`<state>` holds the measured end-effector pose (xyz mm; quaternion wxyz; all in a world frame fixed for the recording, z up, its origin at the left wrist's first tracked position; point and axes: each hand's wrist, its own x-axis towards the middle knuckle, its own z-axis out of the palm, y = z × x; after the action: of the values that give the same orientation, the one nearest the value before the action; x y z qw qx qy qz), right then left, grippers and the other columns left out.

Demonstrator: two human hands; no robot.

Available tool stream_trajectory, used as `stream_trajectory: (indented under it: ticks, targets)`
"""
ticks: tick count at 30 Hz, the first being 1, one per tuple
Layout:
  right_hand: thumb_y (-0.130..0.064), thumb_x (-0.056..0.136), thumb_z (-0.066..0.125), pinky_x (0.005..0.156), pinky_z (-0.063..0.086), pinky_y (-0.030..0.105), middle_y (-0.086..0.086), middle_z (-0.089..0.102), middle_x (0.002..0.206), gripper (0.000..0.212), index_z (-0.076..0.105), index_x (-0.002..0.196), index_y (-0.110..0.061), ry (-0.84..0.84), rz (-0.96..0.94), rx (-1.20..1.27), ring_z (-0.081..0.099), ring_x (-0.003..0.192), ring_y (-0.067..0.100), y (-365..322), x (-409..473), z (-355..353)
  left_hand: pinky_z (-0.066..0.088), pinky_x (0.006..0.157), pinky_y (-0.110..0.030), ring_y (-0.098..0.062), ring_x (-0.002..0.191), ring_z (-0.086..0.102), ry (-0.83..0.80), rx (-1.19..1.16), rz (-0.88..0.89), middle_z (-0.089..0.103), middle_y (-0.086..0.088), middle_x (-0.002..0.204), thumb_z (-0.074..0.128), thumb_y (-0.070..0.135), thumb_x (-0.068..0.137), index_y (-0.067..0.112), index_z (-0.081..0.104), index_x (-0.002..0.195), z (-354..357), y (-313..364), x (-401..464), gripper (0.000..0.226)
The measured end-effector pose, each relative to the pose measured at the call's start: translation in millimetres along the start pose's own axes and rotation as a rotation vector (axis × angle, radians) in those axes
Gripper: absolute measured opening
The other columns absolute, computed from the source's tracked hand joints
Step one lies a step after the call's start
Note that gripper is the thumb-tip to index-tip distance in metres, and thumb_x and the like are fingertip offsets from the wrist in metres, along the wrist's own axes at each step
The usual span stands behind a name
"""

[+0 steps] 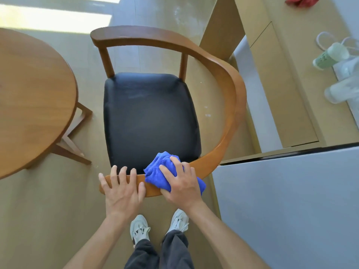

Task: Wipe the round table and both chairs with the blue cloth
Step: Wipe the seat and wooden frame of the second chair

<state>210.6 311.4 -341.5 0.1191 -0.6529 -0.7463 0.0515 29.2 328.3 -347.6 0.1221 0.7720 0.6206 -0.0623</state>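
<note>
From the head view, looking straight down on a wooden chair (219,78) with a black padded seat (149,117) and a curved rail sweeping round its right side to the near edge. Right hand (181,183) laid over the bunched blue cloth (155,169), fingers curled onto it and pressing it against the near stretch of the rail, right of that stretch's middle. Left hand (121,188) flat on the rail's near-left end, fingers spread and fairly straight, thumb close beside the cloth's left edge, though contact there hard to judge. Round table (33,98) at the left edge, well apart from the cloth, its legs showing beneath on the floor (48,210). Pale shoes (138,229) and dark trousers just behind the chair. At the far right, a pale counter (303,78) carrying blurred clear bottles (342,90) and something red (301,1) at its far corner.
</note>
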Motion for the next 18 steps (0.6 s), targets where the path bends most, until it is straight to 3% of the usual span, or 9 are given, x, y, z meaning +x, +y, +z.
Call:
stream_trajectory:
  ticks: [5,11,14,18]
  targets:
    - [-0.036,0.078,0.060,0.066,0.044,0.038,0.016,0.059,0.126,0.040,0.067,0.113,-0.021,0.026,0.024,-0.049,0.054,0.088,0.032,43.7,-0.4,-5.7,0.022,0.107,-0.064,-0.037,0.109,0.055,-0.028,-0.032,0.149,0.062,-0.016,0.104,0.034,0.033,0.086,0.002,0.063,0.110,-1.7,38.3,12.4,0.049]
    - [-0.034,0.079,0.056,0.075,0.049,0.044,0.019,0.055,0.130,0.041,0.068,0.114,-0.017,0.105,0.171,-0.052,0.052,0.094,0.037,154.2,13.8,-24.6,0.025,0.105,-0.061,-0.033,0.104,0.058,-0.094,-0.064,0.175,0.062,-0.012,0.104,0.034,0.037,0.086,0.004,0.063,0.110,-4.1,104.6,27.8,0.050]
    - [-0.031,0.084,0.054,0.081,0.048,0.048,0.017,0.045,0.137,0.039,0.062,0.120,-0.019,0.142,0.085,-0.139,0.048,0.101,0.036,204.3,30.5,-29.2,0.031,0.102,-0.060,-0.031,0.100,0.059,-0.099,-0.055,0.194,0.063,-0.010,0.102,0.035,0.039,0.086,0.006,0.065,0.109,-1.4,135.9,46.5,0.049]
    - [-0.015,0.076,0.064,0.082,0.044,0.047,0.013,0.040,0.139,0.047,0.061,0.123,-0.022,0.263,0.059,-0.179,0.049,0.103,0.036,234.4,62.3,-32.4,0.037,0.099,-0.059,-0.029,0.095,0.060,-0.071,-0.065,0.234,0.064,-0.009,0.099,0.035,0.041,0.088,0.009,0.065,0.107,3.1,177.1,77.0,0.048]
